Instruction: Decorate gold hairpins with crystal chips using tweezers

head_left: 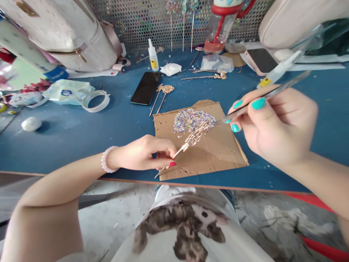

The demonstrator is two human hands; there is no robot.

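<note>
My left hand (148, 153) pinches the thin stem of a gold filigree hairpin (195, 137), which slants up to the right over a piece of brown cardboard (218, 153). Between the fingers of my right hand (275, 120) is a pair of metal tweezers (286, 84), pointing down to the left. Their tips reach the right edge of a pile of small multicoloured rhinestones (191, 119) on the cardboard, close to the hairpin's ornate head. Whether the tips hold a stone is too small to tell.
Behind the cardboard lie a black phone (145, 88) and more gold hairpins (167, 89). A glue bottle (153, 56) stands farther back; a tape roll (96, 101) and a white lump (31, 124) lie left. A cup (220, 29) stands by the perforated panel (141, 25).
</note>
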